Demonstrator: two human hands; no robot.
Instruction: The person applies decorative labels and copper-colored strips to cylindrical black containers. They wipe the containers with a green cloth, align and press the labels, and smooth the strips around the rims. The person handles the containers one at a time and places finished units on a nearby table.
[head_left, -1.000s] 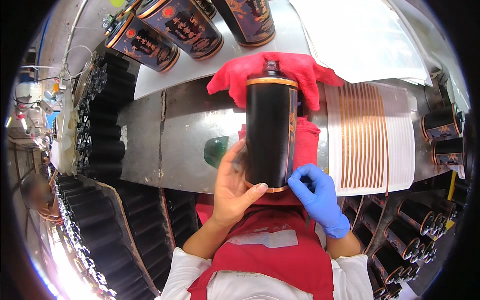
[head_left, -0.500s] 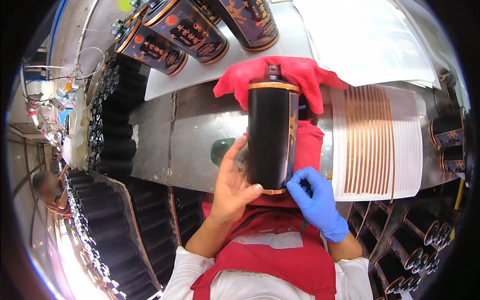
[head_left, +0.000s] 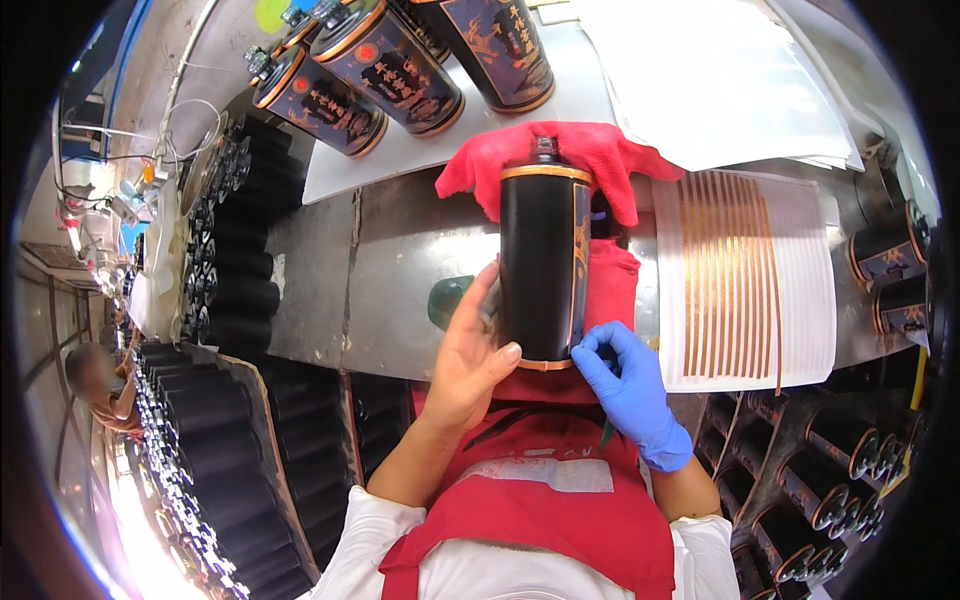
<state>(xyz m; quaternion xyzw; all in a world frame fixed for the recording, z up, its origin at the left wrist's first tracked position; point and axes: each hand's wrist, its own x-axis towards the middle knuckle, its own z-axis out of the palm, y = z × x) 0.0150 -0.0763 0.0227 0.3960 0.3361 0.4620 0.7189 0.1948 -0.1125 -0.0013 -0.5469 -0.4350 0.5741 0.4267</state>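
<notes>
A black bottle (head_left: 538,265) with a gold band near its neck lies with its neck away from me, on a red cloth (head_left: 615,285). A decorated panel shows along its right side. My bare left hand (head_left: 468,350) holds the lower left side, thumb by the base and fingers partly hidden behind it. A thin gold strip (head_left: 545,365) runs along the bottom edge. At that strip's right end, my blue-gloved right hand (head_left: 630,390) is closed in a pinch; the fingertips hide its very end.
On the right lies a white sheet of gold strips (head_left: 730,280). Labelled bottles (head_left: 395,75) stand at the back beside white paper (head_left: 700,90). Black bottles (head_left: 245,230) line the left, with more on racks (head_left: 815,490) at lower right. A dark green object (head_left: 447,300) rests on the metal table.
The bottle's base and both hands have moved slightly away from my body. My grip on the bottle looks the same, and the whole view has shifted a little.
</notes>
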